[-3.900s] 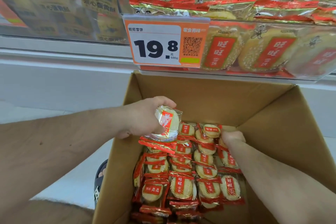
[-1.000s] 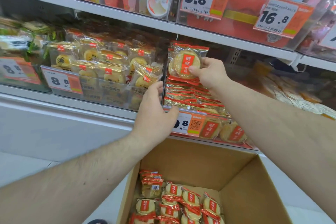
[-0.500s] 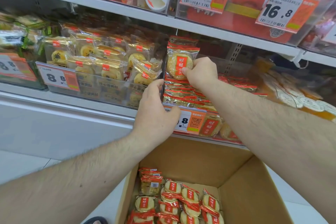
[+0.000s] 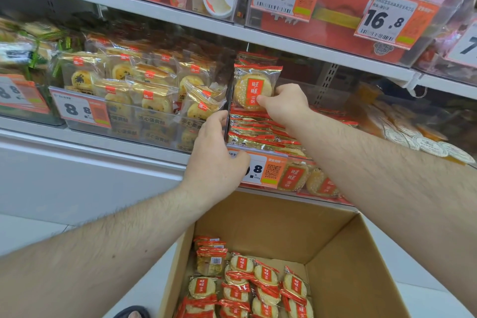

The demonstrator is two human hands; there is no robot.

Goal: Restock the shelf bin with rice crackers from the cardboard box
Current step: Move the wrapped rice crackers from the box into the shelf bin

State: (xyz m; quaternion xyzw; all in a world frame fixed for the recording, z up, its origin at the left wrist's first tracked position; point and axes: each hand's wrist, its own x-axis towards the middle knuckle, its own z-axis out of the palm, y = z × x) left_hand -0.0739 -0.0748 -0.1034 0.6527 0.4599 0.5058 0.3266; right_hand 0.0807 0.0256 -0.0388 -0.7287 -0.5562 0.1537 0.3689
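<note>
Down nearest the camera, the cardboard box [image 4: 340,253] sits open on the floor below the shelf, with a good many rice cracker packs [image 4: 247,289] left in its bottom; the restock looks well short of done.

Further out, the left hand [image 4: 215,160] reaches to the front left corner of the shelf bin [image 4: 260,151], palm down, thumb lying across the price tag [image 4: 267,170] and fingers curled over the clear divider at the bin's left edge. It holds no pack; it seems to be steadying the bin. If it pushes sideways, the divider could lean into the neighbouring bin of pastry packs [image 4: 144,90] and tip those near it.

Farthest in, the right hand [image 4: 285,104] is extended over the flat-stacked packs in the bin, wrist slightly bent, thumb and fingers pinching 1 rice cracker pack [image 4: 254,88] by its right edge. That pack stands upright against the left rear of the bin, above the stack. The main risk, as I judge it, is release: let go while upright, the slick wrapper may topple forward, slide over the front lip and drop back toward the box. A tight pinch could also crack the brittle cracker.
</note>
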